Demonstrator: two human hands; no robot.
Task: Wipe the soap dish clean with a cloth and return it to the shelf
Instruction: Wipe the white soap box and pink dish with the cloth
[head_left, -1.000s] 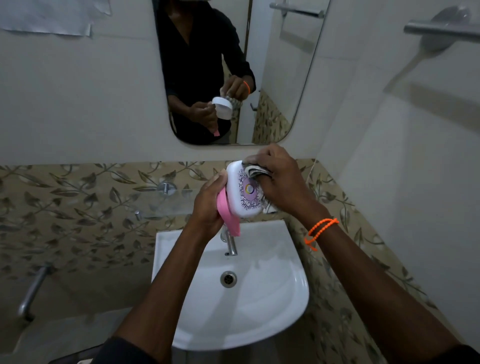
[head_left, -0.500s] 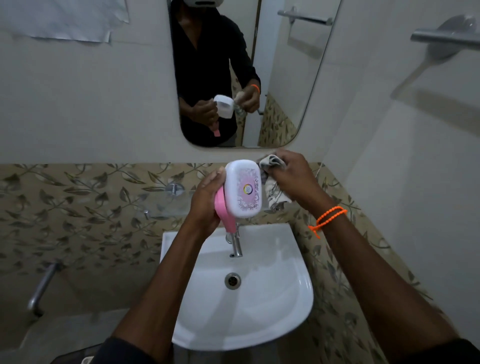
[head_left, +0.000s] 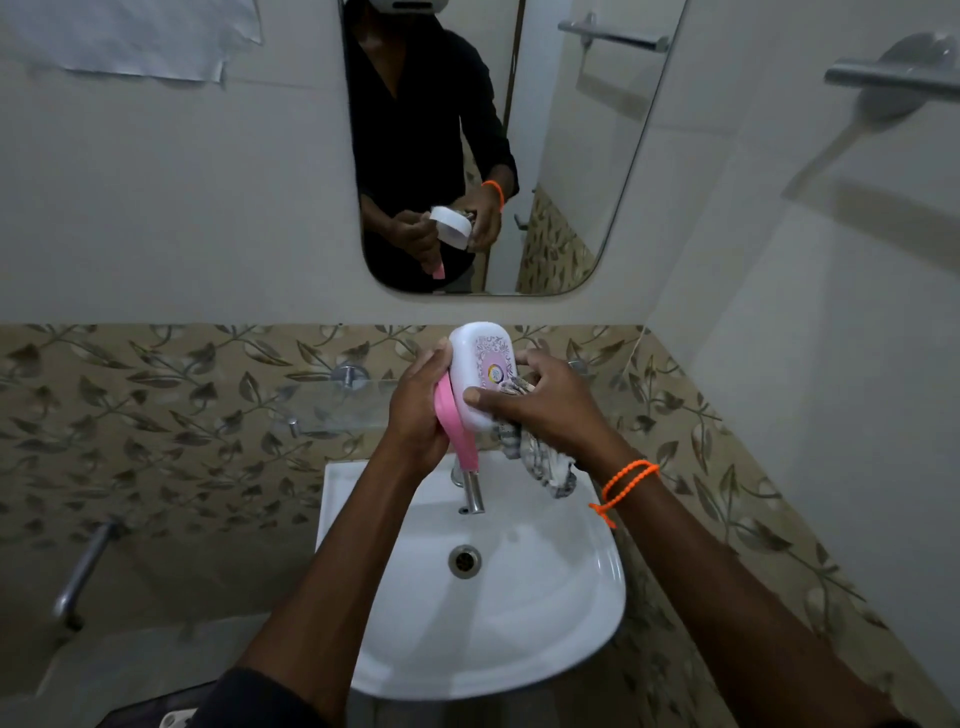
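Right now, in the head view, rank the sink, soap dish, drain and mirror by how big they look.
1. Mirror and sink: too similar to rank, and the sink sits nearer the camera.
2. Soap dish.
3. Drain.

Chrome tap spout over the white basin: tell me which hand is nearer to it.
Left. The left hand, gripping the white soap dish, sits just above the chrome tap spout; the right hand, holding the cloth, is farther right.
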